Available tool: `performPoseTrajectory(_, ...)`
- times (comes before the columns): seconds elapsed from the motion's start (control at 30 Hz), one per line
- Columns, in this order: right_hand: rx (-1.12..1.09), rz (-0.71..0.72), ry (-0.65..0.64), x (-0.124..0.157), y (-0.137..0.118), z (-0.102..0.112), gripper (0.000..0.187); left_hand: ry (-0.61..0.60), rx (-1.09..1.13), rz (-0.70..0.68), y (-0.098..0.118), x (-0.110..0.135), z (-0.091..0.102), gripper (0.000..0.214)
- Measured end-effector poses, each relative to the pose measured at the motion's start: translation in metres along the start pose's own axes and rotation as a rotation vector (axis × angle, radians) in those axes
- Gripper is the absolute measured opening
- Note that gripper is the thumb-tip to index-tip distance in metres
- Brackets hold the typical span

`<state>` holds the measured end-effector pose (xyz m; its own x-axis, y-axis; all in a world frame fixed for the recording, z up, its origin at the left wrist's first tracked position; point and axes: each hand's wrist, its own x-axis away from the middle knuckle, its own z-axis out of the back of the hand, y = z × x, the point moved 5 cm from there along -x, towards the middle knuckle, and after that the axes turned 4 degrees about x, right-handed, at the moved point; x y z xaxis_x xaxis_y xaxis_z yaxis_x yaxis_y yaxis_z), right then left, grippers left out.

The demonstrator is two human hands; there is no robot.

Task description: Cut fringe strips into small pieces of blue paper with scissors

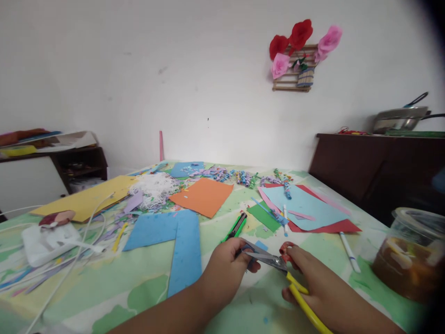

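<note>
A pair of scissors (274,261) with yellow handles is gripped by my right hand (311,278), its blades parted and pointing left. A small red curled piece (285,249) shows at the fingertips of that hand, beside the scissors' pivot. My left hand (227,262) is closed at the blade tips; its fingers hide most of what they pinch. Just behind the left hand lies a green box cutter (237,226). A small blue paper scrap (261,245) is visible past the blades.
Blue sheets (184,250), an orange sheet (203,197) and a light blue sheet (306,206) lie on the table. White shredded strips (155,189) are heaped left of centre. Markers (349,252) and a plastic tub of brown liquid (406,264) are right. A white cable (74,260) crosses the left side.
</note>
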<state>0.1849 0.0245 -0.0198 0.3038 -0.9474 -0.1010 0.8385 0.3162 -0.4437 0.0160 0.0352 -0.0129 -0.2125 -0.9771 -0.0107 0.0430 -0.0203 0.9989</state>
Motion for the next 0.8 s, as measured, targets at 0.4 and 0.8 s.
performPoseTrajectory(0.4, 0.019, -0.014, 0.013, 0.003, 0.002, 0.002, 0.041, -0.056, 0.063, -0.040, -0.001, -0.002, 0.000, 0.011)
performPoseTrajectory(0.8, 0.050, 0.000, 0.043, 0.003, 0.003, 0.005, 0.042, -0.038, 0.111, 0.018, -0.009, -0.009, 0.002, 0.009)
